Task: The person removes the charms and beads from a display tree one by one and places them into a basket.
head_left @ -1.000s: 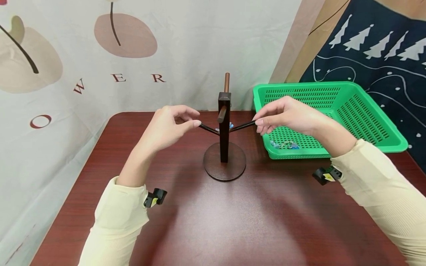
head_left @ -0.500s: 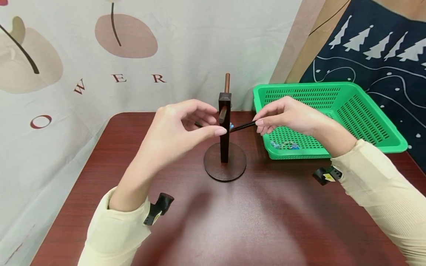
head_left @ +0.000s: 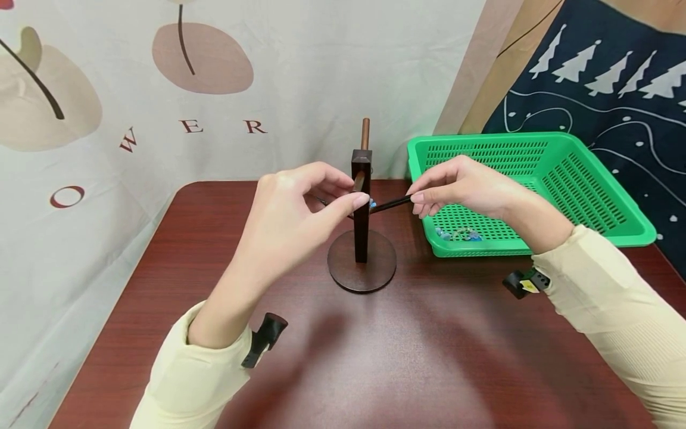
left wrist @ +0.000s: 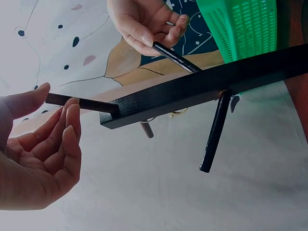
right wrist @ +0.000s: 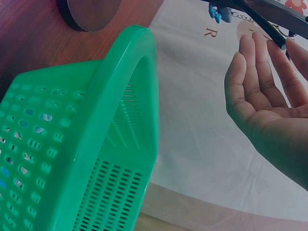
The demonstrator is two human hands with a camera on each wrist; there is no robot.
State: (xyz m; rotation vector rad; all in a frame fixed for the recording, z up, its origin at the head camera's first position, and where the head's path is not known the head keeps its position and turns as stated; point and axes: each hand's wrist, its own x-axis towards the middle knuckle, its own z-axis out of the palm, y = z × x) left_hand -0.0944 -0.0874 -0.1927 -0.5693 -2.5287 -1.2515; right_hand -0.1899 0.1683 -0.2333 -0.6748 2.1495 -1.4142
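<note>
A dark wooden stand point(head_left: 361, 241) with a round base and several pegs stands upright on the table. My left hand point(head_left: 289, 199) pinches the tip of its front peg point(left wrist: 89, 103) between thumb and fingers. My right hand point(head_left: 471, 187) pinches the end of the right peg point(head_left: 391, 204). In the left wrist view the left peg point(left wrist: 212, 137) is free of any hand. Blue beads or charms point(right wrist: 219, 12) on a chain hang behind the post; most of this piece is hidden. A gold-coloured ring shape point(left wrist: 179, 113) also shows behind the post.
A green plastic basket point(head_left: 493, 140) sits at the right, close to my right hand. Several blue and clear beaded pieces point(head_left: 465, 235) lie in its near left corner. A printed cloth point(head_left: 321, 71) hangs behind the reddish-brown table point(head_left: 177, 238).
My left hand has let go of the left peg, moved right and nearer, and taken hold of the front peg. My right hand and the stand have stayed in place.
</note>
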